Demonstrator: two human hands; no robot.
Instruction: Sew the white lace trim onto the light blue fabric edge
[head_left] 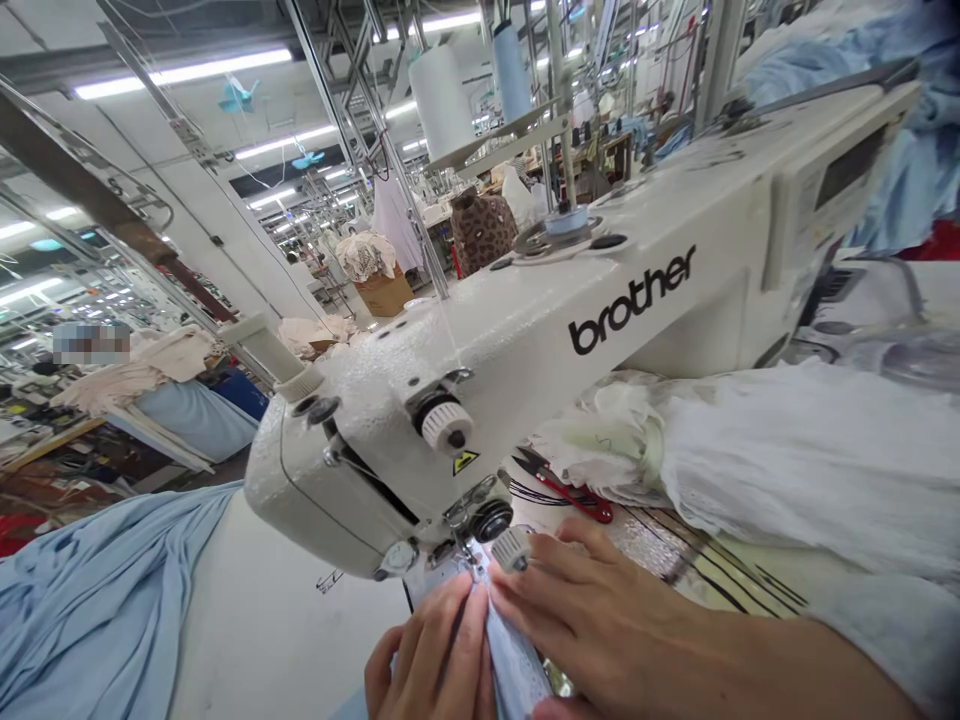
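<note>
A white sewing machine (517,330) marked "brother" stands right in front of me. Under its needle area runs a narrow strip of light blue fabric (514,665). My left hand (431,655) holds the strip from the left, fingers close together and tips just short of the presser foot (476,565). From the right, my right hand (607,620) grips the same fabric, its fingertips beside the foot and below a white dial (511,548). The thumbs are mostly out of sight, and the hands cover part of the cloth.
Red-handled thread snips (566,487) lie behind my right hand. White gauzy fabric (810,450) is heaped on the right; light blue cloth (97,590) drapes over the table's left side. A white thread cone (442,100) and a blue thread cone (512,75) stand above the machine.
</note>
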